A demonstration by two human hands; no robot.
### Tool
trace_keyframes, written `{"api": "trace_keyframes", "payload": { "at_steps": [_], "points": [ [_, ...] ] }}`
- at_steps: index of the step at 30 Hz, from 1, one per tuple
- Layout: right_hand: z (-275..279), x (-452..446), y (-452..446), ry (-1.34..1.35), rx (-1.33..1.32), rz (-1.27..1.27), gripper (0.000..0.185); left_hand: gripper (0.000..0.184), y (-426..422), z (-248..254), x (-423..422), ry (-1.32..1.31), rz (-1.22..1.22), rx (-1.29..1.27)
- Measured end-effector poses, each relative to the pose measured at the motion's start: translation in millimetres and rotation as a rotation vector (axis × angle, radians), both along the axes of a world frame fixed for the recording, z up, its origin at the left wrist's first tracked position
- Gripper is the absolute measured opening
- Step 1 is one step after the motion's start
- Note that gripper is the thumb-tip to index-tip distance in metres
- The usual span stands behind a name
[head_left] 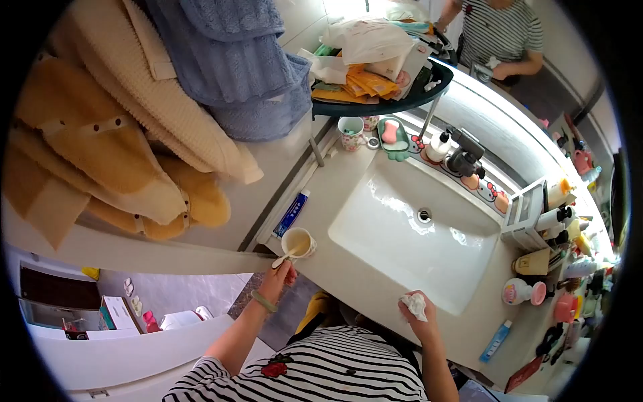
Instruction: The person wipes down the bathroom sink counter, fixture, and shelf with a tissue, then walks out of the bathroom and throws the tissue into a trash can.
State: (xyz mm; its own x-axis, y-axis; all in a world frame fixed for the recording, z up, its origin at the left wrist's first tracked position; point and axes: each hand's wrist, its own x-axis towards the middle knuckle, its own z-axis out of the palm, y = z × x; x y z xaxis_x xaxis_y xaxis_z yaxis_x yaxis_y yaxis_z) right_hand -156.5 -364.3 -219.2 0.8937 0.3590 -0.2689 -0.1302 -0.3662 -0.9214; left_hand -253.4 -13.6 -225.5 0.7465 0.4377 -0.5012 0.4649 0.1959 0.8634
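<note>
At the left end of the counter stands a white cup (298, 242). A slim, pale handle (280, 261) leans out over its rim; its far end lies inside the cup, so I cannot tell its kind. My left hand (286, 274) is closed at the near side of the cup, with its fingers around or against this handle; the exact grip is partly hidden. A green bangle circles that wrist. My right hand (422, 323) is closed around a crumpled white tissue (415, 306), over the counter's front edge beside the sink (408, 228).
A blue toothpaste box (291, 213) lies behind the cup. A patterned mug (351, 134), soap dish (393, 137) and pump bottle (439, 145) line the back. Bottles and a light-blue tube (495, 342) are on the right. Towels (234, 67) hang at left; a loaded shelf (375, 107) juts overhead.
</note>
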Motion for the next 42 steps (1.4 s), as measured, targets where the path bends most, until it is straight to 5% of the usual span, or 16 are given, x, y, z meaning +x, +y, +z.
{"api": "trace_keyframes", "payload": {
  "at_steps": [7, 9, 16, 21, 24, 28, 31, 35, 37, 42],
  "points": [
    [4.3, -1.0, 3.6, -0.032, 0.041, -0.007, 0.017, 0.033, -0.2, -2.1, -3.0, 0.064, 0.022, -0.017],
    [15.0, 6.4, 4.6, 0.187, -0.005, 0.020, 0.024, 0.028, 1.1, -1.2, -6.6, 0.014, 0.006, 0.031],
    [51.8, 32.1, 9.0, 0.517, 0.596, 0.122, 0.047, 0.031, -15.1, 19.6, -34.3, 0.099, 0.117, 0.064],
    [58.2, 27.9, 15.3, 0.443, 0.763, 0.180, 0.076, 0.032, -70.0, 50.1, -7.9, 0.118, -0.449, -0.169],
    [58.1, 27.8, 15.7, 0.542, 0.867, 0.266, 0.086, 0.031, -116.7, 97.0, 43.0, -0.032, -0.421, -0.433],
    [56.4, 25.9, 16.2, 0.613, 0.958, 0.307, 0.092, 0.026, -129.8, 80.9, 69.8, -0.015, -0.477, -0.683],
    [56.6, 23.7, 9.1, 0.649, 0.941, 0.277, 0.086, 0.021, -132.2, 66.0, 76.4, -0.002, -0.624, -0.429],
    [28.7, 24.2, -16.8, 0.762, 0.776, 0.117, 0.076, 0.015, -137.9, 88.1, 80.1, -0.097, -0.304, -0.613],
    [12.1, 24.9, -28.9, 0.527, 0.487, -0.021, 0.063, 0.014, -137.3, 93.0, 80.0, -0.093, -0.254, -0.641],
    [42.0, 33.7, -19.1, 0.233, 0.442, 0.060, 0.044, 0.012, -134.2, 87.9, 81.3, -0.080, -0.331, -0.465]
  ]
}}
